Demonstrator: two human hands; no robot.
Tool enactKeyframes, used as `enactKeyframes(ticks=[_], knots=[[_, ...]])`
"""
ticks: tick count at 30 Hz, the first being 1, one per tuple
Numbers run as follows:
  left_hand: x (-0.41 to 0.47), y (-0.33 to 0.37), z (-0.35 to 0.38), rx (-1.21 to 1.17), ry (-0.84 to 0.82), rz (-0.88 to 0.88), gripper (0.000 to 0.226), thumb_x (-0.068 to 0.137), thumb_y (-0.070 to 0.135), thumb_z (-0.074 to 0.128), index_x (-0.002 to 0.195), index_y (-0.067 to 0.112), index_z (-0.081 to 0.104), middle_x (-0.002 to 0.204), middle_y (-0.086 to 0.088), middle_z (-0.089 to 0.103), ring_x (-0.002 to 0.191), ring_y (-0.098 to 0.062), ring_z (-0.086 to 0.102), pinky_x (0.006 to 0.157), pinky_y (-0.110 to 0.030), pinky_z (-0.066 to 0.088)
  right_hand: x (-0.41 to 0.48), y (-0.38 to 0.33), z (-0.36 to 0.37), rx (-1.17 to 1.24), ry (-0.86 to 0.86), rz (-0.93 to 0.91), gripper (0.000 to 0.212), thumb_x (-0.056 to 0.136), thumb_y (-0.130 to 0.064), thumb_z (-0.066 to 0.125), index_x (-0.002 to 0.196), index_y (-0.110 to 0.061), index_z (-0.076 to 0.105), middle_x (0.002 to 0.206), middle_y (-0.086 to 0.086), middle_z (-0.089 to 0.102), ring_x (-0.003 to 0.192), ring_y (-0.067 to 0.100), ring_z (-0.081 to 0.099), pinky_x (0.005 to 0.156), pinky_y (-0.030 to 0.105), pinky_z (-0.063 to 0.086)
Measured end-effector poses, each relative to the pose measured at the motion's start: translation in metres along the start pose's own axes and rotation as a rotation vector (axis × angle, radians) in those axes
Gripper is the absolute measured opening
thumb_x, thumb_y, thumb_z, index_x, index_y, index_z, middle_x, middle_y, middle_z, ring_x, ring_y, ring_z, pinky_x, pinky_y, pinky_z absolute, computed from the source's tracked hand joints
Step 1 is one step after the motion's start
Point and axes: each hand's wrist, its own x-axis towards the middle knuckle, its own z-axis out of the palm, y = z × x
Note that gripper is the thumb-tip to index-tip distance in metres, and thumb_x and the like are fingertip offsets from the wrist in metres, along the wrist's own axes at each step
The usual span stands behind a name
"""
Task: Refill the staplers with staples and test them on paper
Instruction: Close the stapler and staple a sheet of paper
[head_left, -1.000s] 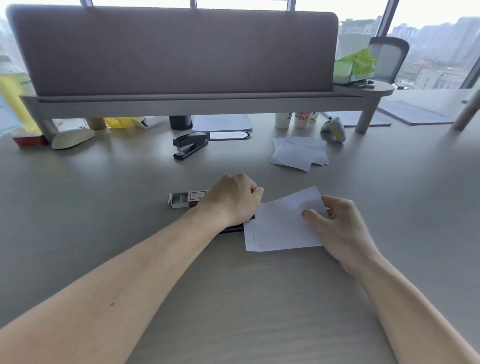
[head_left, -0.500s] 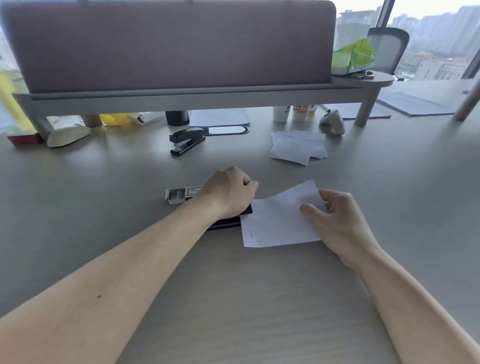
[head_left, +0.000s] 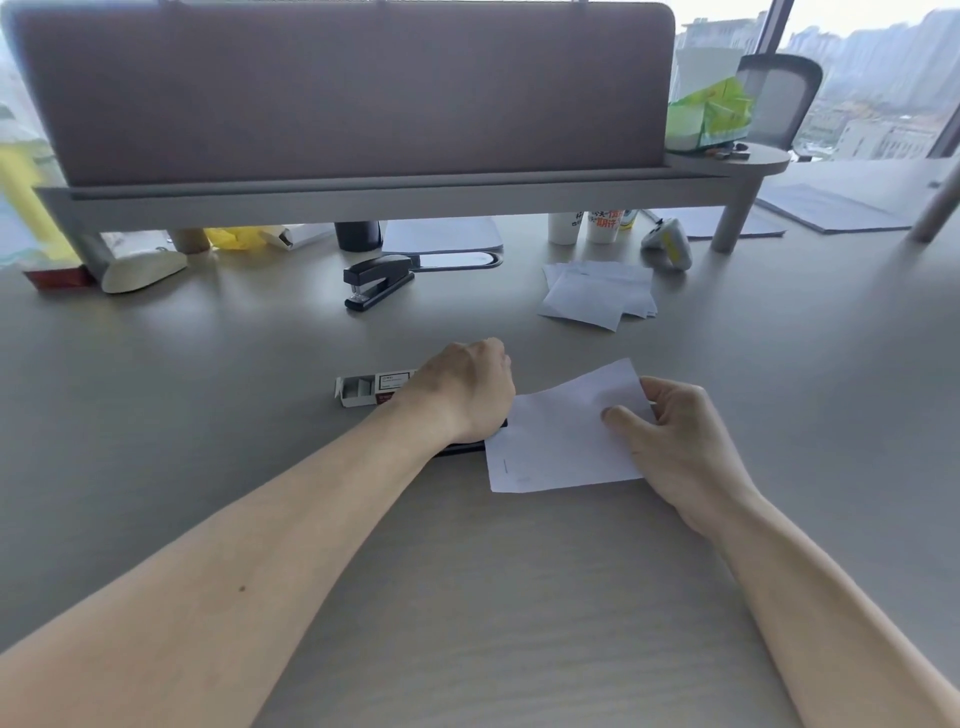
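The left hand (head_left: 467, 389) has its fingers (head_left: 491, 356) clenched over a black stapler (head_left: 462, 448) at frame centre, only its dark edge showing. The right hand (head_left: 675, 441) pinches a white sheet (head_left: 556, 441) whose left edge meets that stapler. An opened staple box (head_left: 371, 389) lies just behind. Higher up the grey worktop (head_left: 208, 415) sit a second stapler (head_left: 378, 280) and loose papers (head_left: 597, 293), under a mauve partition (head_left: 353, 88).

Near stapler (head_left: 462, 448) mostly hidden, white sheet (head_left: 561, 441) touching it; staple box (head_left: 363, 389) open alongside; far stapler (head_left: 378, 280) closed
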Motion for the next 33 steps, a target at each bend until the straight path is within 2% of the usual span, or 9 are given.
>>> enactKeyframes(ticks=[2, 6, 11, 17, 23, 29, 33], knots=[[-0.001, 0.0, 0.0, 0.018, -0.011, 0.0, 0.026, 0.105, 0.023, 0.03, 0.087, 0.017, 0.048, 0.096, -0.009, 0.062, 0.088, -0.033, 0.057, 0.078, -0.039, 0.046, 0.0, 0.0, 0.0, 0.006, 0.008, 0.0, 0.028, 0.087, -0.014, 0.057, 0.095, -0.025, 0.082, 0.087, -0.002, 0.084, 0.083, 0.029, 0.081, 0.081, 0.058, 0.064], [-0.002, 0.003, 0.0, 0.052, -0.041, -0.002, 0.018, 0.102, 0.015, 0.031, 0.089, 0.018, 0.043, 0.094, -0.005, 0.053, 0.089, -0.03, 0.051, 0.076, -0.036, 0.038, 0.0, -0.001, 0.0, 0.012, 0.012, 0.005, 0.029, 0.088, -0.012, 0.058, 0.094, -0.026, 0.083, 0.086, -0.004, 0.085, 0.082, 0.027, 0.082, 0.082, 0.057, 0.065], [-0.002, 0.004, 0.0, 0.06, -0.033, -0.018, 0.015, 0.097, 0.01, 0.032, 0.094, 0.016, 0.046, 0.102, -0.005, 0.054, 0.096, -0.03, 0.051, 0.08, -0.036, 0.038, 0.0, -0.001, 0.0, 0.002, 0.014, -0.002, 0.029, 0.089, -0.011, 0.058, 0.092, -0.024, 0.083, 0.086, -0.004, 0.084, 0.082, 0.026, 0.081, 0.079, 0.051, 0.064], [-0.004, 0.009, 0.0, 0.224, 0.022, -0.044, 0.024, 0.1, 0.018, 0.033, 0.118, 0.013, 0.049, 0.126, -0.012, 0.057, 0.125, -0.033, 0.044, 0.099, -0.041, 0.033, 0.0, -0.001, 0.001, -0.004, 0.021, -0.005, 0.027, 0.088, -0.013, 0.058, 0.093, -0.025, 0.082, 0.085, -0.002, 0.084, 0.081, 0.029, 0.081, 0.077, 0.053, 0.064], [-0.006, 0.011, -0.001, 0.283, 0.02, -0.045, 0.029, 0.104, 0.024, 0.03, 0.122, 0.014, 0.049, 0.131, -0.012, 0.056, 0.128, -0.032, 0.043, 0.103, -0.042, 0.031, -0.001, 0.0, 0.001, -0.008, 0.026, 0.003, 0.026, 0.087, -0.014, 0.058, 0.092, -0.024, 0.082, 0.084, -0.002, 0.084, 0.081, 0.029, 0.081, 0.077, 0.054, 0.064], [-0.003, 0.012, -0.002, 0.28, -0.048, -0.08, 0.035, 0.106, 0.03, 0.026, 0.128, 0.013, 0.047, 0.137, -0.013, 0.052, 0.133, -0.032, 0.041, 0.109, -0.044, 0.03, 0.0, 0.0, 0.002, -0.001, 0.022, 0.0, 0.027, 0.083, -0.02, 0.057, 0.094, -0.024, 0.081, 0.086, -0.002, 0.084, 0.083, 0.03, 0.081, 0.08, 0.058, 0.065], [0.0, 0.009, -0.003, 0.242, -0.086, -0.098, 0.035, 0.106, 0.031, 0.026, 0.133, 0.018, 0.044, 0.144, -0.012, 0.047, 0.137, -0.031, 0.036, 0.112, -0.043, 0.026, 0.001, 0.0, 0.0, 0.019, 0.01, -0.003, 0.026, 0.086, -0.017, 0.057, 0.094, -0.023, 0.082, 0.087, -0.002, 0.084, 0.082, 0.028, 0.082, 0.081, 0.058, 0.065]])
